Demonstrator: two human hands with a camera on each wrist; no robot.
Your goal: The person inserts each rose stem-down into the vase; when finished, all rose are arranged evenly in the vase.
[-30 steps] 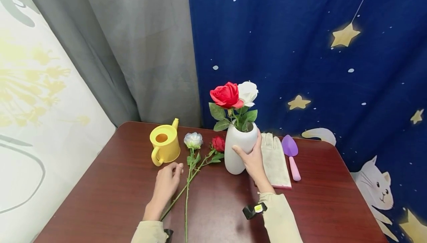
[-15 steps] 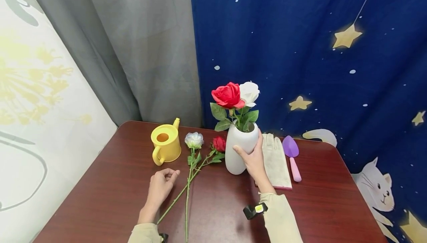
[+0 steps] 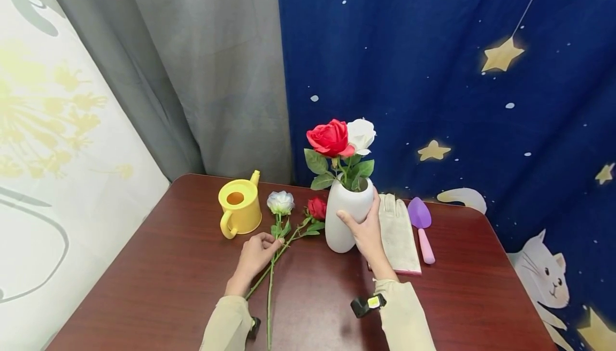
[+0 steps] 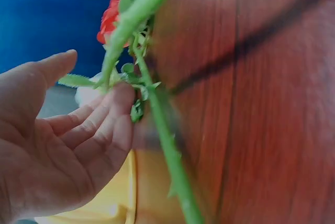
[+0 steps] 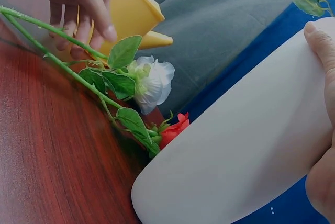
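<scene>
My right hand (image 3: pixel 367 228) grips the side of a white vase (image 3: pixel 339 228), its thumb across the front. In the vase stand a red rose (image 3: pixel 330 138) and a white rose (image 3: pixel 361 136) with green leaves. My left hand (image 3: pixel 257 254) is at the stem of a pale bluish-white rose (image 3: pixel 280 203) lying on the table. In the left wrist view its thumb and fingers are spread apart, the green stem (image 4: pixel 137 22) passing by the fingertips. A second red rose (image 3: pixel 316 208) lies alongside, its stem crossing the white rose's stem.
A yellow watering can (image 3: pixel 239 207) stands at the table's back left. Right of the vase lie white work gloves (image 3: pixel 398 233) and a purple trowel (image 3: pixel 420 214) with a pink handle. Curtains hang behind the brown table (image 3: pixel 462 287).
My left hand first drew back slightly toward me, then reached forward and right to the white rose's stem. My right hand keeps its grip on the vase.
</scene>
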